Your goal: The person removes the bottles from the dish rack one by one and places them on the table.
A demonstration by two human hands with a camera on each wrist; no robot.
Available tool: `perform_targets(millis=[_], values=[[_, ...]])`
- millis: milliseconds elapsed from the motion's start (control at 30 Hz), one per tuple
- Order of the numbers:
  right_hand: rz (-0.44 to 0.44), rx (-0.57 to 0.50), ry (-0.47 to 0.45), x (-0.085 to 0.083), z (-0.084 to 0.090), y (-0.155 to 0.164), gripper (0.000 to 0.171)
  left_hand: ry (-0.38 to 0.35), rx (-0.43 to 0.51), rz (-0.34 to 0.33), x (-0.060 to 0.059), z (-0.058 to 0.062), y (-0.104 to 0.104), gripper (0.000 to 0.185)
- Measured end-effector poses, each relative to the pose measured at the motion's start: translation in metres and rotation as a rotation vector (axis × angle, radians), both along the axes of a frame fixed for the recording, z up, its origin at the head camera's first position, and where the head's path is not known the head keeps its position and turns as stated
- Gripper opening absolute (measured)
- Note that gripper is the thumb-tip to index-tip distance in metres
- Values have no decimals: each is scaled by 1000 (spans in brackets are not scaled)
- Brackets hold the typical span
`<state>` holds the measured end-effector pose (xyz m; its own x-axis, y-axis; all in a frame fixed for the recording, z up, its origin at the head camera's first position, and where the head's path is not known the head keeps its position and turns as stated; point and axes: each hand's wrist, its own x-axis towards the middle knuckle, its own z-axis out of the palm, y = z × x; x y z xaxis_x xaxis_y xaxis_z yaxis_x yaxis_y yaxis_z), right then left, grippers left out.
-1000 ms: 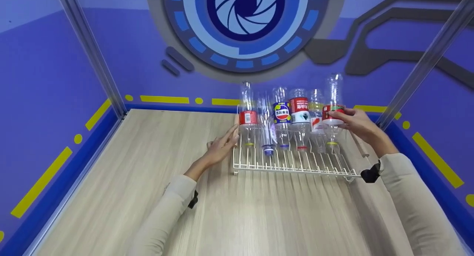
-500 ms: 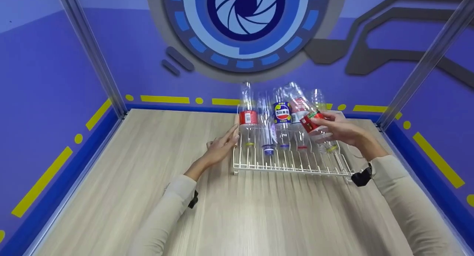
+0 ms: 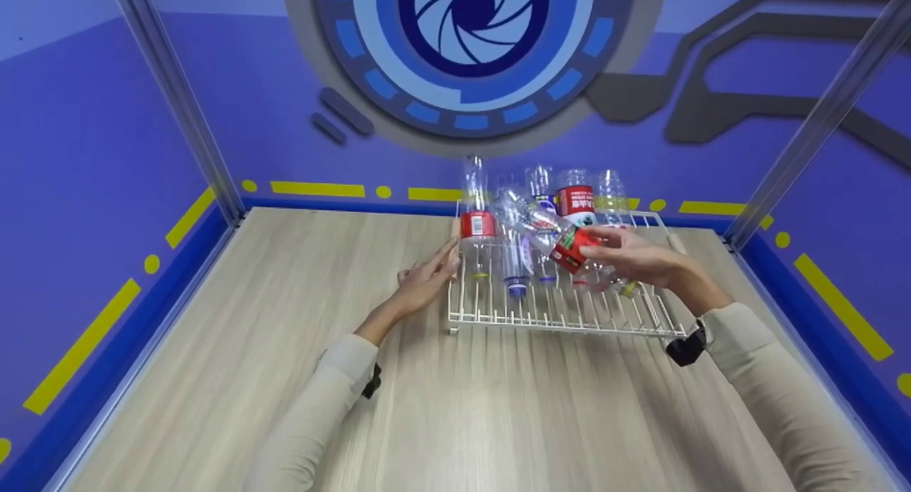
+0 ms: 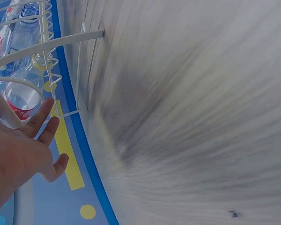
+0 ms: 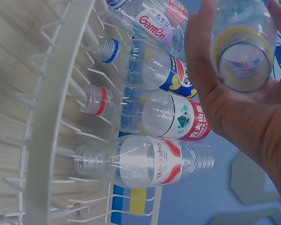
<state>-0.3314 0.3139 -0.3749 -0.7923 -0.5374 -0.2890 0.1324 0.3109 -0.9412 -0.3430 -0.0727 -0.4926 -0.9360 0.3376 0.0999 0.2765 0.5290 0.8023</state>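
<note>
- The white wire rack point(image 5: 48, 126) stands on the wooden table point(image 3: 512, 414).
- The right hand point(image 3: 633, 257) pinches the held bottle point(image 3: 569, 252) with its thumb and fingers around the red label.
- The held bottle is over the rack, in front of the other bottles. It tips over, with its bottom toward the rack's left end and its open mouth toward the right end. The mouth has a yellow ring. I cannot tell if it touches the bottles behind it.
- The left hand point(image 3: 427, 282) is at the rack's left end, with its fingers stretched out and a bit spread. The fingertips are against that end.
- Five more bottles sit upside down in the rack. From its left end come the red-band bottle point(image 3: 477, 226), the blue-cap bottle point(image 5: 154, 23), the lemon bottle point(image 5: 175, 77) with a blue label, the red-and-white bottle point(image 5: 192, 119) and the clear bottle point(image 5: 166, 161) with red shapes on its label.
- Behind the rack is a blue-purple wall point(image 3: 235, 122).
</note>
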Motion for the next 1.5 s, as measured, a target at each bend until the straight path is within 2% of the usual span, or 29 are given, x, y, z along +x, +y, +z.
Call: perform_targets(millis=[233, 433, 567, 633, 700, 767, 900, 1000, 1200, 1367, 1500], values=[[81, -60, 35, -1, -4, 1, 72, 8, 2, 2, -2, 1, 0, 58], [166, -79, 83, 0, -8, 3, 65, 43, 97, -11, -2, 7, -1, 61], [194, -62, 103, 4, -9, 1, 69, 119, 132, 43, -1, 20, -3, 54], [206, -35, 131, 6, -8, -2, 71, 135, 159, 34, 1, 31, -5, 48], [219, -4, 173, 9, -8, -5, 72, 125, 187, -18, 4, 44, -7, 45], [235, 22, 212, 11, -8, -9, 73, 86, 172, -114, 10, 59, -9, 45], [260, 40, 274, 15, -5, -16, 76, -4, 42, -316, 23, 84, -10, 56], [276, 39, 296, 17, -2, -22, 77, -23, -67, -399, 30, 96, -7, 66], [293, 64, 353, 25, 2, -32, 78, -10, -150, -457, 38, 107, 0, 68], [303, 108, 400, 29, 1, -34, 79, 47, -180, -489, 38, 106, 3, 63], [289, 102, 387, 30, 1, -29, 79, 50, -172, -495, 37, 103, 4, 67]])
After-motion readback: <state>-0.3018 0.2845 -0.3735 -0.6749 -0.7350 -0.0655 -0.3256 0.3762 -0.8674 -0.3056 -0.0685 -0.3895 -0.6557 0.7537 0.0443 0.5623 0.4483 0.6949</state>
